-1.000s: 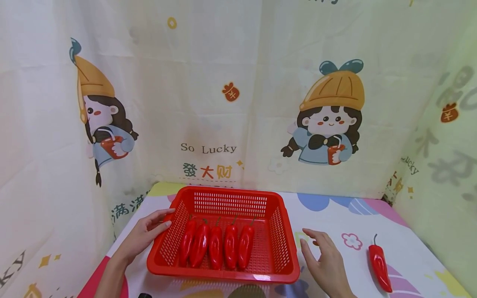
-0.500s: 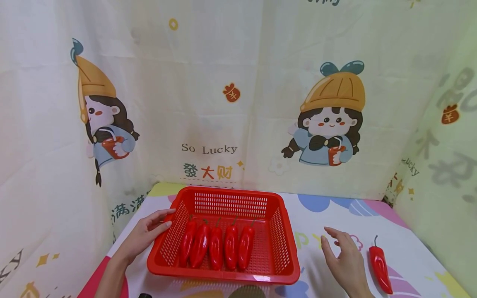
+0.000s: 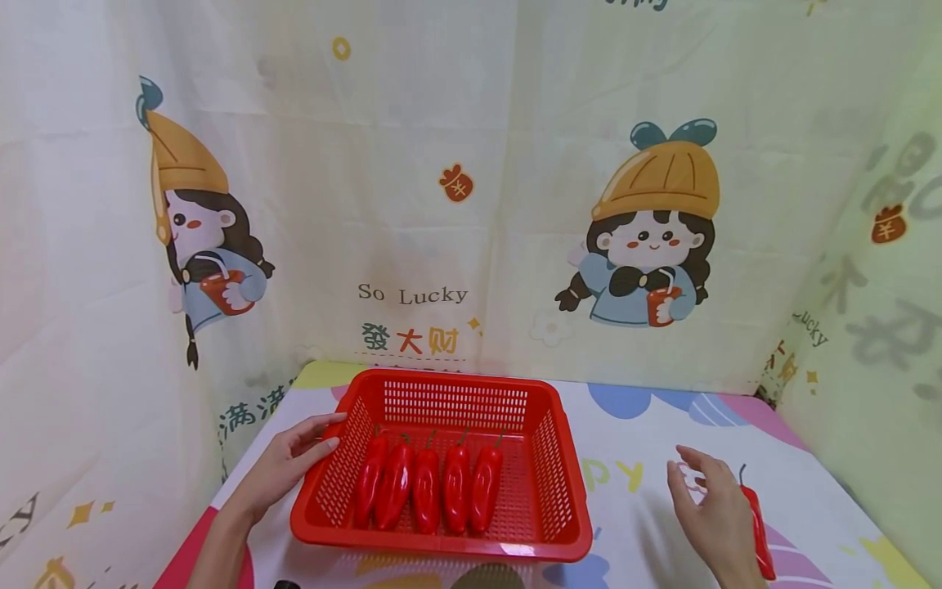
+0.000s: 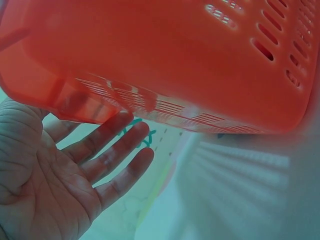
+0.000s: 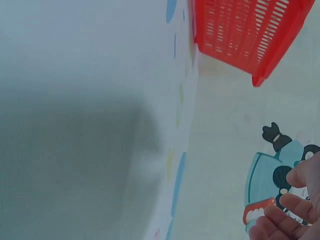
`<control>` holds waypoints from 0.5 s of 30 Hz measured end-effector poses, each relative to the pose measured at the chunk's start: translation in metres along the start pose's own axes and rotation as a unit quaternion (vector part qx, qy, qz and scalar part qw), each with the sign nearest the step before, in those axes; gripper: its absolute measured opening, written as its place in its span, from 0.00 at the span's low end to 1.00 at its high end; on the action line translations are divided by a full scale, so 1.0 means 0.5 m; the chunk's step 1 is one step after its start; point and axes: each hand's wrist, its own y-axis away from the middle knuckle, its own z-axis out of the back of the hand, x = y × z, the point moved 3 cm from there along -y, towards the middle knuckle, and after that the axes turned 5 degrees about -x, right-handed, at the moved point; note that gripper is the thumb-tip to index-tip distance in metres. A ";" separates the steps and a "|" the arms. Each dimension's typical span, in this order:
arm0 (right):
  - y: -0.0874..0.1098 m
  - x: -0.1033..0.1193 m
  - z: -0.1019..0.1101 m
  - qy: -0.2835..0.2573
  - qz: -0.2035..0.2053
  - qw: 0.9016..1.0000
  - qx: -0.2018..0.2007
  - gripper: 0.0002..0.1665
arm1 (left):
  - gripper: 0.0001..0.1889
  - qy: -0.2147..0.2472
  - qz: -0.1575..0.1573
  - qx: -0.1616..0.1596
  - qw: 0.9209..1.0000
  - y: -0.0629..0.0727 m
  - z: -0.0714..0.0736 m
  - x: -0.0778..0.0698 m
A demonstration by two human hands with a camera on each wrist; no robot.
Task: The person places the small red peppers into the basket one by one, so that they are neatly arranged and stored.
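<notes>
A red plastic basket (image 3: 441,543) with slotted walls stands on the table in the head view. Several glossy red chili peppers (image 3: 427,491) lie side by side in its left half, stems pointing away. My left hand (image 3: 294,454) rests at the basket's left rim. In the left wrist view its fingers (image 4: 117,155) are nearly straight beside the red wall. My right hand (image 3: 714,515) hovers over the table at the right, fingers loosely bent and holding nothing. Just beyond it lies another chili pepper (image 3: 761,536), partly hidden behind the hand.
The tabletop (image 3: 625,433) carries a printed pattern of flowers and letters. A pale cloth with cartoon figures (image 3: 655,270) hangs behind and on both sides. The end of a small black object (image 3: 286,584) shows at the bottom edge.
My right hand has moved right, away from the basket, and now partly covers the lone chili pepper. The left hand, basket and peppers in it have stayed put.
</notes>
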 end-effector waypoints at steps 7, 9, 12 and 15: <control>-0.002 -0.021 0.018 -0.014 0.014 0.998 -0.061 0.20 | 0.33 0.005 -0.001 0.000 1.000 0.001 -0.002 -0.001; -0.002 -0.028 0.025 -0.017 0.008 0.997 -0.076 0.20 | 0.33 0.004 -0.003 0.001 1.000 0.001 -0.002 -0.003; -0.006 -0.040 0.034 -0.004 -0.022 0.997 -0.069 0.20 | 0.32 0.004 -0.007 0.002 1.000 0.002 -0.002 -0.005; -0.010 -0.051 0.040 0.016 -0.058 0.997 -0.042 0.21 | 0.32 0.005 -0.008 0.003 1.000 0.002 -0.001 -0.006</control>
